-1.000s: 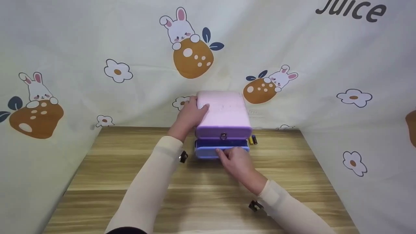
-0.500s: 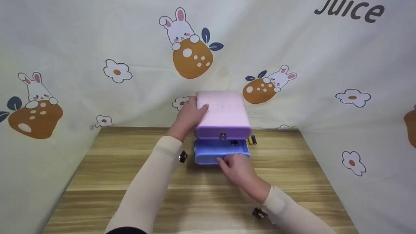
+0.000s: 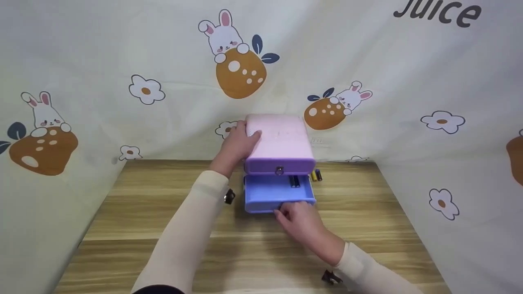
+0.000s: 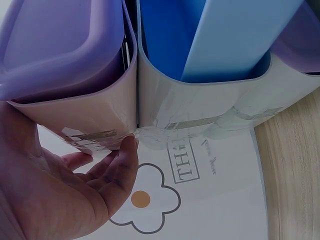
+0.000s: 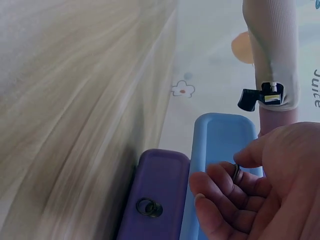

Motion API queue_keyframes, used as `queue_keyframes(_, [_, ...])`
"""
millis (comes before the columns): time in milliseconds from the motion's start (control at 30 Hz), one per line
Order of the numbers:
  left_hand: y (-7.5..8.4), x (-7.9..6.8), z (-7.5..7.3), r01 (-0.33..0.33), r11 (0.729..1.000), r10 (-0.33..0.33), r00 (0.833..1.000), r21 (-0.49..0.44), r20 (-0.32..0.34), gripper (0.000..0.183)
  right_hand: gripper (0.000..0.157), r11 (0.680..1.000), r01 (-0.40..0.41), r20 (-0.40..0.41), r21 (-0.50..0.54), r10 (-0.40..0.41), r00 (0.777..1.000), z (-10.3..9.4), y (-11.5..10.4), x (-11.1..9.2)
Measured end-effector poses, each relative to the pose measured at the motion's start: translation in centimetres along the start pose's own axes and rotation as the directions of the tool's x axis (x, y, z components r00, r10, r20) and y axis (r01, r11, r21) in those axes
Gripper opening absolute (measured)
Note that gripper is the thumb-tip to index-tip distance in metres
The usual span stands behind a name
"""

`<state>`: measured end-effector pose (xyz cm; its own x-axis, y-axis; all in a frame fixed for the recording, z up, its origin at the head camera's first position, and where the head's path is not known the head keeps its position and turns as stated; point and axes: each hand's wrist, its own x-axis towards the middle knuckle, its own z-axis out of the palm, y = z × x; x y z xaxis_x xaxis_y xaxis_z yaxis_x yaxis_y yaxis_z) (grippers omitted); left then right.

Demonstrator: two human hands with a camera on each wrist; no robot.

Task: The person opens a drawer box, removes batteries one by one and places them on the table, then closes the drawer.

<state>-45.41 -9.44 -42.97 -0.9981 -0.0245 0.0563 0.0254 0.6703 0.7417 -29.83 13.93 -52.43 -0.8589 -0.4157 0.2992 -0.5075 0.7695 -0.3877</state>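
Nearest is the right hand (image 3: 304,222), thumb and fingers closed on the metal ring pull (image 5: 236,172) of the blue drawer (image 3: 261,207). Drawer sticks out from the middle of a three-tier cabinet, below the upper purple drawer (image 3: 259,166). Probably light, stiff plastic; smooth walls likely slippery, so the ring is the best hold, front lip as backup. Doesn't look fragile, though tugging off-line could jam it, and loose contents may roll. Looks: plain light blue, shallow tray, rounded front corners, open top. Two dark batteries (image 3: 294,181) lie in it, side by side, toward the rear right. Lower purple drawer (image 5: 162,195) sits shut underneath, own ring hanging. A yellow battery (image 3: 314,176) and a dark one (image 3: 319,175) lie on the wood tabletop (image 3: 163,228), just beside the cabinet's right. Farther back, the pale pink cabinet shell (image 3: 282,139): smooth top, presumably light enough to slide if unbraced. Left hand (image 3: 240,143) grips its upper left edge, thumb on top, fingers bent down the side; good bracing spot. Patterned backdrop (image 3: 179,118) behind.
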Motion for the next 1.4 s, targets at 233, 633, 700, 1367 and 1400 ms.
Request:
queue_keyframes(233, [0.1,0.0,0.0,0.005,1.0,-0.005,1.0,0.002,-0.002,0.079,0.031,0.999,-0.031,0.054,0.042,0.029,0.998,-0.1,-0.2,-0.7])
queue_keyframes(633, [0.0,-0.1,0.0,-0.001,1.0,0.001,1.0,0.008,-0.006,0.079,0.023,0.998,-0.032,0.069,0.062,0.028,0.997,0.1,-0.4,-1.7])
queue_keyframes(700, [0.0,-0.1,0.0,-0.009,1.0,0.009,1.0,0.011,-0.009,0.079,0.022,0.998,-0.019,0.055,0.057,0.016,0.998,0.2,-0.3,-1.8])
queue_keyframes(1367, [0.0,0.1,0.1,0.002,1.0,-0.002,1.0,0.007,-0.003,0.08,0.022,0.998,-0.01,0.073,0.06,0.005,0.997,0.1,-0.4,-2.6])
queue_keyframes(1400, [0.0,0.1,0.1,0.0,1.0,0.0,1.0,0.008,-0.005,0.08,0.022,0.998,-0.01,0.074,0.061,0.006,0.997,0.1,-0.5,-2.7])
